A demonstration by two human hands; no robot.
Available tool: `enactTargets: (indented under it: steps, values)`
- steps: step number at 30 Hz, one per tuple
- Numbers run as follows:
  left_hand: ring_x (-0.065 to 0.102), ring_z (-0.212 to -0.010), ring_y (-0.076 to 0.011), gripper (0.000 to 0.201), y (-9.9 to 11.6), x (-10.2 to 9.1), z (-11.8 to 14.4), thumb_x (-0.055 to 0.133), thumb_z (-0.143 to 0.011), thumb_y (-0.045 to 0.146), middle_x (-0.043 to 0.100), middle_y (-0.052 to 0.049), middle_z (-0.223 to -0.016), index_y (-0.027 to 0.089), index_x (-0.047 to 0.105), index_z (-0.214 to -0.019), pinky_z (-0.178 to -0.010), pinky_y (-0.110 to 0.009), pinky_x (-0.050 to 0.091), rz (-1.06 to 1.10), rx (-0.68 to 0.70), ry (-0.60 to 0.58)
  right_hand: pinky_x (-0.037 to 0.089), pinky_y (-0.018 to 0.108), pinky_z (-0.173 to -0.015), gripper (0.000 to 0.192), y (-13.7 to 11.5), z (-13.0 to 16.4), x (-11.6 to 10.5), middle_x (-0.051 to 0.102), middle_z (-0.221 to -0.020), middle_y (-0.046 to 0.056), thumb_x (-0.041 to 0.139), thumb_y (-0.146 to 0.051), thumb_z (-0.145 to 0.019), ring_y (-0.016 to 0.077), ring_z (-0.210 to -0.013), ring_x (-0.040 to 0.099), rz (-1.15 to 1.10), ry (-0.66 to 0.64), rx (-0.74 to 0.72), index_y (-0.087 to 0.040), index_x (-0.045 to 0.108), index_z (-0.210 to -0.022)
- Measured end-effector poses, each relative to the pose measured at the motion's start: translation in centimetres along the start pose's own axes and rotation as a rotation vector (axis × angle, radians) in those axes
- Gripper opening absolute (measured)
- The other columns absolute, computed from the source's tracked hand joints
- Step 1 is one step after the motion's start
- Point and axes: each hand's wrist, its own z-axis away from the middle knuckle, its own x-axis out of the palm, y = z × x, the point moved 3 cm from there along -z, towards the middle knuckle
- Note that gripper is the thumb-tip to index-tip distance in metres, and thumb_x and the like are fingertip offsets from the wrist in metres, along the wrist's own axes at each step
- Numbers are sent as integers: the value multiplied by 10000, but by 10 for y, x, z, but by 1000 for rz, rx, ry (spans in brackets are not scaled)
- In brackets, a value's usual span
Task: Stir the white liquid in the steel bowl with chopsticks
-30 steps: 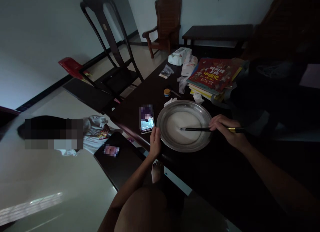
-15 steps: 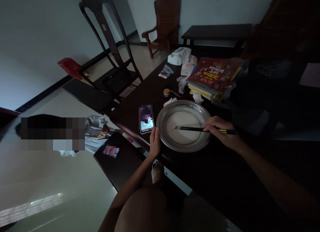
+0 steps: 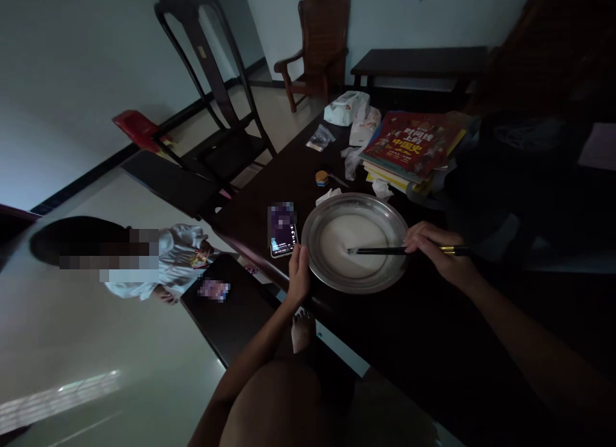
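A wide metal basin (image 3: 356, 285) sits near the table's edge with white, milky liquid (image 3: 349, 229) inside. My left hand (image 3: 299, 275) grips the basin's left rim, thumb and fingers pressed against it. In my right hand (image 3: 440, 251) are black chopsticks (image 3: 380, 250) with gold bands, held close together over the right rim. Their tips dip into the liquid near the middle of the basin. A lit smartphone (image 3: 283, 238) lies just left of the basin, close to my left fingers.
Beyond the basin are a small round jar (image 3: 322, 178), crumpled tissue (image 3: 329, 195), plastic bags and stacked books (image 3: 409, 145). At left, another person in white (image 3: 185, 264) is beside a dark bench (image 3: 226, 325) bearing a second phone (image 3: 214, 290). A tall chair (image 3: 216, 107) stands behind.
My right hand and the chopsticks have shifted right, their tips moving slightly right and down in the liquid. My left hand stays on the rim. The other person's head and arm have moved.
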Motion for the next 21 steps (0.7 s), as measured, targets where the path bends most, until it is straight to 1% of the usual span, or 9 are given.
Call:
enactTargets:
  steps: [3, 5, 8, 10, 13, 15, 18, 19, 21]
  values:
    - [545, -746, -166, 619, 1, 0, 0, 462, -779, 806, 529, -20, -728, 198, 562, -720, -695, -295, 496, -3, -3, 1, 509, 384, -784, 260, -1, 0, 3, 699, -774, 32, 550, -288, -948, 204, -810, 656, 11, -73, -22, -249, 716, -751]
    - [536, -750, -169, 625, 2, 0, 0, 457, -775, 814, 523, -19, -732, 200, 560, -727, -698, -298, 490, -2, 2, -3, 511, 387, -794, 215, -1, 0, 3, 707, -811, 37, 579, -278, -932, 207, -834, 660, 41, -58, -22, -249, 722, -774]
    - [522, -749, -171, 620, 3, 0, 0, 453, -777, 815, 512, -19, -736, 205, 551, -725, -703, -304, 482, -5, -4, -8, 512, 392, -792, 262, 1, 0, 0, 690, -790, 43, 548, -294, -950, 209, -824, 654, 30, 7, 1, -244, 712, -751]
    - [520, -750, -173, 616, 3, 0, 1, 449, -780, 814, 508, -20, -738, 208, 548, -724, -707, -308, 481, -6, -8, -9, 510, 390, -790, 297, 1, 1, 1, 679, -764, 40, 523, -296, -963, 204, -807, 647, 4, -9, 7, -244, 705, -735]
    - [517, -748, -169, 611, 3, 1, 1, 453, -782, 809, 512, -18, -749, 208, 552, -737, -713, -307, 481, 5, -5, -16, 511, 385, -802, 244, 0, 1, 4, 698, -788, 34, 560, -290, -945, 204, -829, 653, 14, -62, -4, -253, 716, -761]
    - [513, -743, -165, 603, 4, 1, 1, 459, -787, 801, 513, -16, -755, 206, 551, -741, -714, -302, 478, 12, -6, -20, 514, 390, -808, 208, 1, 1, 3, 708, -816, 37, 583, -294, -932, 211, -856, 659, 41, -44, -5, -258, 722, -781]
    - [500, -729, -155, 591, 6, 1, 1, 462, -795, 788, 504, -7, -746, 204, 540, -744, -711, -294, 469, 20, -2, -27, 515, 397, -797, 265, 2, 1, 0, 691, -786, 42, 547, -307, -950, 211, -826, 652, 35, 20, 6, -249, 714, -753]
    - [494, -725, -152, 588, 7, 1, 2, 465, -796, 785, 500, -3, -743, 203, 536, -747, -712, -291, 467, 23, 3, -28, 516, 398, -794, 291, 2, 1, 0, 684, -770, 42, 529, -309, -959, 209, -812, 650, 22, 19, 6, -246, 709, -739]
    - [481, -714, -146, 593, 9, 1, 2, 466, -790, 791, 490, 4, -732, 203, 526, -740, -704, -284, 464, 23, 8, -29, 518, 397, -797, 297, 1, 2, 1, 687, -770, 41, 523, -304, -962, 207, -815, 651, 5, -27, 0, -247, 710, -739]
